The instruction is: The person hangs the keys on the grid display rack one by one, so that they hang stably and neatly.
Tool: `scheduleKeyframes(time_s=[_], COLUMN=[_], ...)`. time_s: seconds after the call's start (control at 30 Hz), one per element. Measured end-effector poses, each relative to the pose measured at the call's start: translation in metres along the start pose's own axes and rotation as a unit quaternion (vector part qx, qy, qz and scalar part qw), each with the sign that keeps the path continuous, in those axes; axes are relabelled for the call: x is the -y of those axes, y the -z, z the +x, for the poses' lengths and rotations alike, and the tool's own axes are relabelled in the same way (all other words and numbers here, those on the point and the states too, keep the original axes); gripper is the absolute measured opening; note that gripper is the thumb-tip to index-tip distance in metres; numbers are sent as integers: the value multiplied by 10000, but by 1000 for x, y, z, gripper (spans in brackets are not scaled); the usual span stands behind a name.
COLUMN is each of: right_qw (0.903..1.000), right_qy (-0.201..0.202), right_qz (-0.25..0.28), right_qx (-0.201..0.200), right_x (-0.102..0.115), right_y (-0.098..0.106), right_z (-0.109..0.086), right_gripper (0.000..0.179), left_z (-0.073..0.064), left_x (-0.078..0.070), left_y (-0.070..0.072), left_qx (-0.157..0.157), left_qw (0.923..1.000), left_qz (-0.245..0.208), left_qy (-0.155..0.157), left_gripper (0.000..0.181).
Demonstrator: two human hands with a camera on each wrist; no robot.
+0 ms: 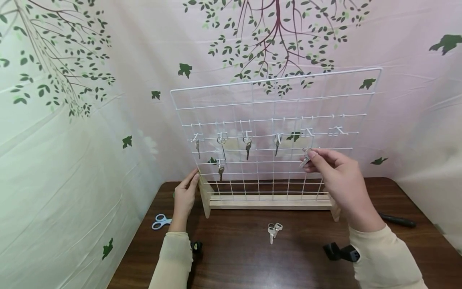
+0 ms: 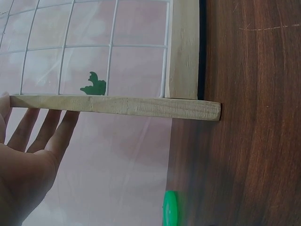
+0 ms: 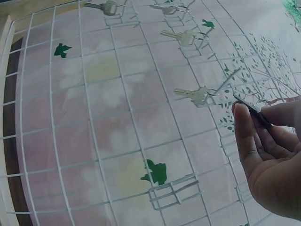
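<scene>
My right hand (image 1: 341,176) pinches a key (image 1: 305,159) with a small ring between thumb and fingers, in front of the white wire grid rack (image 1: 274,162). In the right wrist view the held key (image 3: 254,111) shows edge-on, just beside a hook with a hanging key (image 3: 193,95). My left hand (image 1: 185,200) rests its fingers on the rack's left wooden side piece (image 1: 205,196). Seen from the left wrist, those fingers (image 2: 59,134) lie fairly straight against the wood's outer side. More keys (image 1: 248,149) hang from white hooks along the grid.
Keys on a ring (image 1: 272,233) lie on the dark wooden table (image 1: 249,261) before the rack. Light blue scissors (image 1: 161,221) lie at the left, a black-handled tool (image 1: 398,220) at the right. A green round object (image 2: 170,208) stands near the left side piece. Two hooks (image 1: 338,130) at right carry no keys.
</scene>
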State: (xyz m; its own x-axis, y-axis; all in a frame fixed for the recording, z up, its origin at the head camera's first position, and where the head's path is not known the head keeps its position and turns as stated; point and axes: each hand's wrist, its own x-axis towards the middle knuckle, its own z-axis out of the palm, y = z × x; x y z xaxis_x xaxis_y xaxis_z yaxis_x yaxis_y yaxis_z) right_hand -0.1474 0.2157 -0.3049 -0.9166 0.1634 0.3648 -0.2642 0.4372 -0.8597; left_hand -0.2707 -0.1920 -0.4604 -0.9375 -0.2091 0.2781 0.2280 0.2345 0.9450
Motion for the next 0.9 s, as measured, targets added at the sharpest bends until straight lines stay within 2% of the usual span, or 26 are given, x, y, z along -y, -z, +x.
scheduleKeyframes(time_s=[0.43,0.73,0.9], right_qw=[9993,9984,9981], right_qy=[157,48,-5], right_qz=[278,381,445], right_qx=[-204,-421,-429], right_x=[4,0,-6], right_y=[8,5,3], right_z=[16,22,26], right_gripper=[40,45,41], left_z=[0,1,0], left_x=[1,3,0], left_y=[0,0,-1], left_qx=[1,39,-25], left_qw=[10000,10000,10000], left_qz=[-3,-44,27], left_qy=[-2,-69,46], left_gripper=[44,43,41])
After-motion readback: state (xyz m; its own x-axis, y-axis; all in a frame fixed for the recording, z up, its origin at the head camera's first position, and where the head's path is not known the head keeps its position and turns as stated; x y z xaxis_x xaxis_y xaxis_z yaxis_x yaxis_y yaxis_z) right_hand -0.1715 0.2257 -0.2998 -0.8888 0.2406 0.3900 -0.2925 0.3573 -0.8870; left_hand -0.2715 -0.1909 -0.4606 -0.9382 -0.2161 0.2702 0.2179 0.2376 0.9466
